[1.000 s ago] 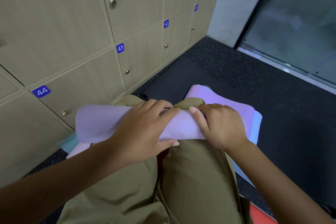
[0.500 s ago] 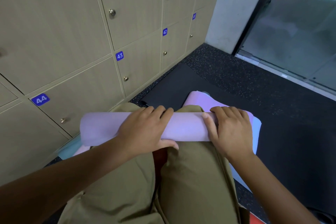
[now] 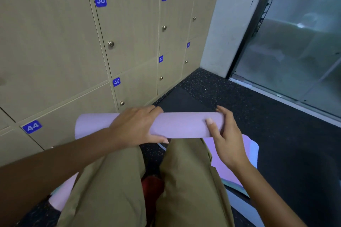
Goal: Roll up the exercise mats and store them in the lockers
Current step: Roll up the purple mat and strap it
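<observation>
The rolled purple mat [image 3: 177,125] lies across the view, above the person's knees in khaki trousers [image 3: 114,186], with its long axis from left to right. The left hand [image 3: 136,127] grips the roll near its middle, the fingers curled over the far side and the thumb under the near side. The right hand [image 3: 227,140] holds the right end, thumb pressed on the front and fingers wrapped behind. Under the legs, more purple mat [image 3: 238,156] is spread on the dark speckled floor [image 3: 276,125], with a light blue layer [image 3: 255,150] beneath it, perhaps a second mat. The beige lockers [image 3: 132,29] stand on the left and far side, all doors closed, numbered 38 to 44.
</observation>
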{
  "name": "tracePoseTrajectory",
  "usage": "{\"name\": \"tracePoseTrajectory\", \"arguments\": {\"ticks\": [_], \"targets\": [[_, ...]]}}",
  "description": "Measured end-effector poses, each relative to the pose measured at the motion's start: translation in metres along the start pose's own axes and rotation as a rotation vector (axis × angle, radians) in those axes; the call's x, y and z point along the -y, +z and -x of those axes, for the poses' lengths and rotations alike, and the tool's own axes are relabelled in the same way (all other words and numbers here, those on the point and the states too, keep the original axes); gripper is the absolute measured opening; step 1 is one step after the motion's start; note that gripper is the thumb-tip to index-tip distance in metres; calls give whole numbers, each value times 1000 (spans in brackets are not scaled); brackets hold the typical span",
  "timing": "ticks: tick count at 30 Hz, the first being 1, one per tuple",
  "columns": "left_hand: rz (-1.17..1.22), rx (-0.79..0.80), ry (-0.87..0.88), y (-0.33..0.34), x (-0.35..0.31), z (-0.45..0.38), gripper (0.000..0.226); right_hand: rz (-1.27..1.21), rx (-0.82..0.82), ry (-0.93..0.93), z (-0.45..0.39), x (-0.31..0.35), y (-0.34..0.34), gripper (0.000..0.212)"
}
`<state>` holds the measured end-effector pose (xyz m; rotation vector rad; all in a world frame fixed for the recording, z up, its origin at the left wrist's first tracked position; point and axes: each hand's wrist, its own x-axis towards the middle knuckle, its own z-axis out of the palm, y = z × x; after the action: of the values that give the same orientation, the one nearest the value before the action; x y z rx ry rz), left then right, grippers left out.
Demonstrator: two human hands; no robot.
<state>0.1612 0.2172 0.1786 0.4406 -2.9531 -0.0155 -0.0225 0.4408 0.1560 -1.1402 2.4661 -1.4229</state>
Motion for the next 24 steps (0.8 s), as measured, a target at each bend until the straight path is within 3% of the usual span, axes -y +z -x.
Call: {"name": "tracePoseTrajectory", "arguments": {"ticks": [7,13,19,24], "targets": [[114,-56,-33,-24,14,-32,85,-306,12,-9,-29,26,-11,54],[291,-84,-86,-21,6,-43,80,-333,-92,-129,-54,52,-17,52],[833,-98,-186,-2,-13,-36,66,-197,-82,-339,-74,94,-11,42],[1153,-179,-285,21,-37,-7,77,-8,30,-539,-60,124,3,47]]}}
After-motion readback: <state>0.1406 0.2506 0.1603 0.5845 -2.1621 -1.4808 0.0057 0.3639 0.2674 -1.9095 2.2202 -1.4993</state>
